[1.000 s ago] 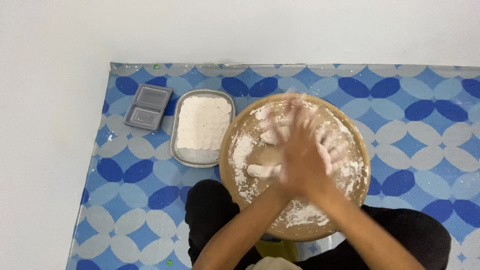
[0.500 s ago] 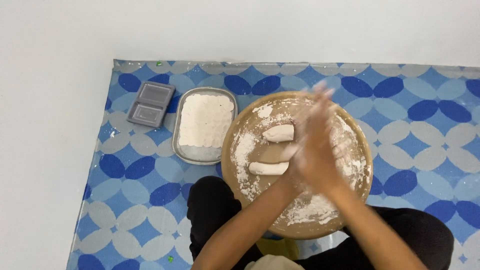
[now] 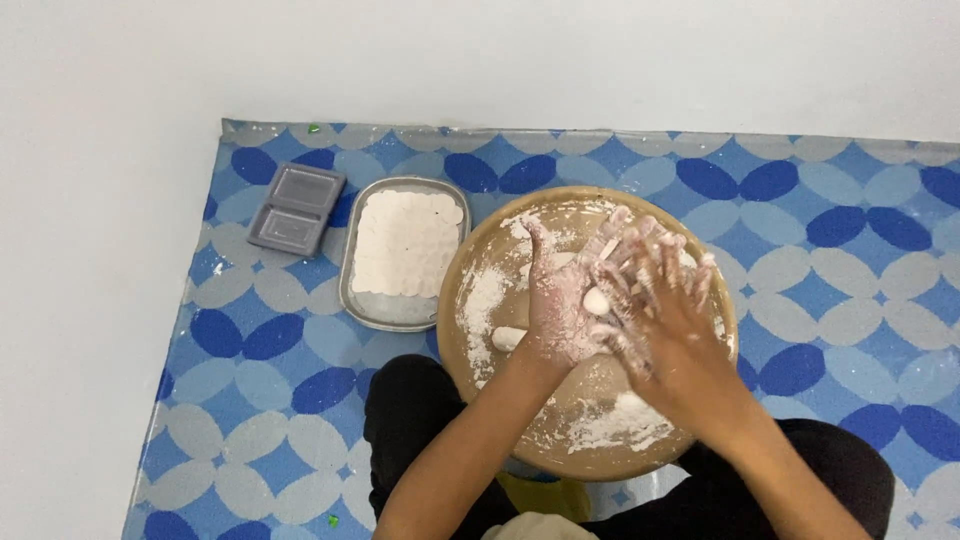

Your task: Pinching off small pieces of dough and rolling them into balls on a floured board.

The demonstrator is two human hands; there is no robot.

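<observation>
My left hand (image 3: 562,295) lies palm up over the round wooden board (image 3: 500,270), dusted with flour. A small white dough ball (image 3: 596,300) rests on its palm. My right hand (image 3: 672,300) covers that palm from the right, fingers spread, pressing on the ball. Under the hands lie white dough pieces (image 3: 508,338) on the floured board; others are partly hidden. A loose heap of flour (image 3: 625,418) sits near the board's near edge.
A metal tray (image 3: 403,312) filled with flat white dough discs stands left of the board. A grey two-part case (image 3: 296,209) lies further left. Everything rests on a blue patterned mat (image 3: 250,400). My legs in black are under the board.
My hands were pressed together upright and blurred with rubbing. Now they have parted somewhat, the left palm turned up with a dough ball showing between them.
</observation>
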